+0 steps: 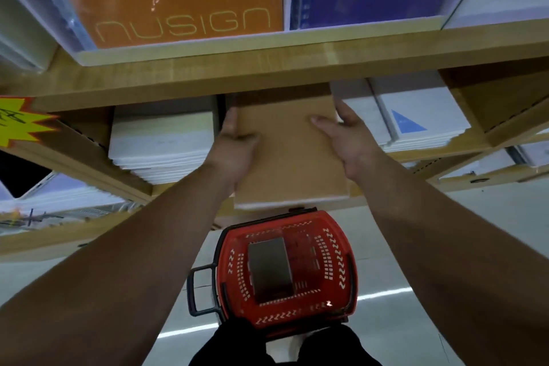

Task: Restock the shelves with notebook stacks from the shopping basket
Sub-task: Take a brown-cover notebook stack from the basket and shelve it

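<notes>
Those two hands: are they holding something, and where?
Yes: the brown notebook stack, left hand on its left edge, right hand on its right edge.

The word "nusign" stands in thin pale letters across the near edge of the orange notebook cover on the upper shelf, left of centre. At the far left, a yellow starburst tag with a red border carries dark handwritten marks, cut off by the frame and too partial to read. No other text, number or label can be made out.
</notes>
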`<state>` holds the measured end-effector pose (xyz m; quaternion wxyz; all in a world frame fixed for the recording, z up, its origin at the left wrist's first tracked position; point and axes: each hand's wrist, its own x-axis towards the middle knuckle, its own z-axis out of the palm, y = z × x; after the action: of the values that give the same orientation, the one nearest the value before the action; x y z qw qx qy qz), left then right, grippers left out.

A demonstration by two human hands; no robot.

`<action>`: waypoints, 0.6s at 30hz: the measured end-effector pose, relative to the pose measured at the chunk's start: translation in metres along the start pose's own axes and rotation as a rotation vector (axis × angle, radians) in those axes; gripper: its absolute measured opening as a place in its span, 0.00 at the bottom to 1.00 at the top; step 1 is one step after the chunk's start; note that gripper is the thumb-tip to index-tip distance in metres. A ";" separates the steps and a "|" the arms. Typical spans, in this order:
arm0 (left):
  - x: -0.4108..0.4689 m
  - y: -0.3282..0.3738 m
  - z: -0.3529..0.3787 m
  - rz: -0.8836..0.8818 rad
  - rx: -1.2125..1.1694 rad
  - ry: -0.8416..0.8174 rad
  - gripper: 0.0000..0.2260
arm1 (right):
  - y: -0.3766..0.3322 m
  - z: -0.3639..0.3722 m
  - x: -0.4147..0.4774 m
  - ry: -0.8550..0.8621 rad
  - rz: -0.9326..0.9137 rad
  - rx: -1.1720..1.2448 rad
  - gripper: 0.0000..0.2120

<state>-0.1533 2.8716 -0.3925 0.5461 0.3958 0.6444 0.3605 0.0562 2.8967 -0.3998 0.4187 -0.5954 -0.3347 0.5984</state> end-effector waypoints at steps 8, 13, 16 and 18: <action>-0.035 -0.051 -0.001 -0.108 0.017 0.212 0.31 | 0.004 0.026 0.045 0.063 0.043 -0.099 0.22; -0.048 -0.051 0.008 -0.412 -0.519 0.100 0.15 | 0.012 0.025 0.030 0.040 -0.039 -0.297 0.23; -0.049 -0.052 0.010 -0.398 -0.574 0.105 0.19 | 0.029 0.010 -0.007 0.041 -0.056 -0.365 0.28; -0.052 -0.055 0.009 -0.373 -0.580 0.108 0.22 | 0.046 0.002 -0.034 0.067 0.021 -0.337 0.34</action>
<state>-0.1457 2.8019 -0.4212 0.6575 0.0801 0.6042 0.4431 0.0470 2.8469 -0.4268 0.3177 -0.6803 -0.4101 0.5178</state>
